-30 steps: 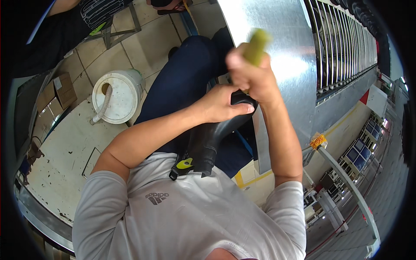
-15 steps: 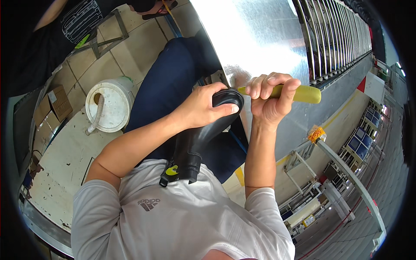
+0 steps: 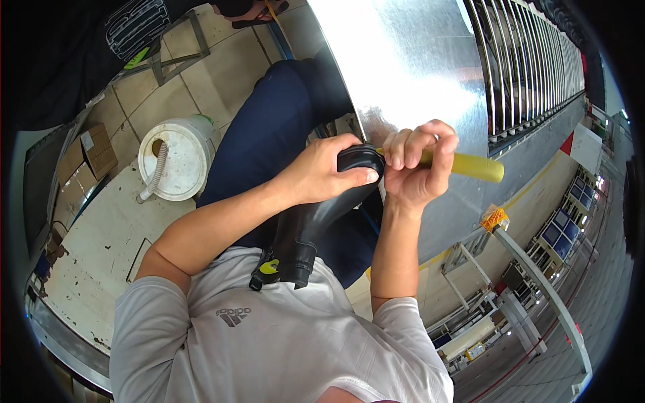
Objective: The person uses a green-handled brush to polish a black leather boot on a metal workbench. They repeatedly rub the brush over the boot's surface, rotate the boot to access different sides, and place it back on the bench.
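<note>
A glossy black boot point(image 3: 321, 225) lies across my lap, its toe pointing away from me and its shaft opening near my shirt. My left hand point(image 3: 319, 171) grips the toe, thumb on the near side and fingers over the far side. A strap with a yellow-green mark point(image 3: 269, 267) hangs by the boot's opening. In my right hand point(image 3: 418, 171) is a hand tool with a thick yellow handle point(image 3: 480, 168). The handle points right, and the tool's working end is hidden by my fingers at the right edge of the toe.
Ahead is a shiny metal table point(image 3: 410, 74), with a row of metal bars point(image 3: 531, 67) on its right. A white lidded bucket point(image 3: 176, 171) with a hose stands left, near cardboard boxes point(image 3: 99, 149). Another person in dark clothing point(image 3: 60, 74) is at the upper left. A metal rail point(image 3: 537, 282) runs along the right.
My right hand has moved slightly down and closer to the boot's toe, its fingers more curled. The yellow handle has tilted downward at its right end. My left hand still holds the toe.
</note>
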Demonstrator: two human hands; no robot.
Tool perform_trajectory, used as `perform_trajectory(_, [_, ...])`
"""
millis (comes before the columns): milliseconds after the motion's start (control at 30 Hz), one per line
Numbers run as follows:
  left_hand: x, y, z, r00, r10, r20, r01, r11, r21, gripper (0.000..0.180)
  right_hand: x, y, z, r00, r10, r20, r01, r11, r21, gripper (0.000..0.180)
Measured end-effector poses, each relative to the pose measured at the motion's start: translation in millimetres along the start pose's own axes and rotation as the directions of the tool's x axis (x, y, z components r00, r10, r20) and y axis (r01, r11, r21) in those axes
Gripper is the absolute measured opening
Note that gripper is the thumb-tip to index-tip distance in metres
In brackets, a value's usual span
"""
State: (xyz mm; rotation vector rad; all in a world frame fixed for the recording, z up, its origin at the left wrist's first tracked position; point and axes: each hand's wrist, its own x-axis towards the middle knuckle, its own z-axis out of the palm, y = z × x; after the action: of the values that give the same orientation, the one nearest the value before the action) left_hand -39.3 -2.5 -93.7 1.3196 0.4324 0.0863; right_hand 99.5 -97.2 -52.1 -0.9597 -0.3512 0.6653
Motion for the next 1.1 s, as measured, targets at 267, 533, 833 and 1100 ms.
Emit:
perform_trajectory(267, [-0.3, 1.4, 0.4, 1.000, -0.005, -0.011, 0.005, 1.000, 0.007, 0.045, 0.7, 5.3, -6.1, 0.974, -0.068, 0.217, 0.051, 0.995, 0.083, 0.024])
perform_trajectory(533, [-1.3, 1.3, -0.1, 0.999, -0.028, -0.024, 0.027, 0.998, -0.055, 0.045, 5.1, -0.1, -11.4, 0.905, -0.024, 0.426, -0.012, 0.997, 0.080, 0.018])
perform_trajectory(833, [-0.5, 4.0, -0.6, 1.000, -0.026, -0.012, 0.026, 0.999, -0.047, 0.040, -8.3, -1.0, -8.7, 0.960, -0.057, 0.274, 0.021, 0.991, 0.131, 0.029])
perform_trajectory(1100, [0.2, 1.9, -1.1, 1.000, -0.017, -0.021, 0.016, 0.998, -0.058, 0.045, -16.8, 6.7, -16.5, 0.986, -0.153, -0.063, 0.163, 0.964, 0.212, 0.041])
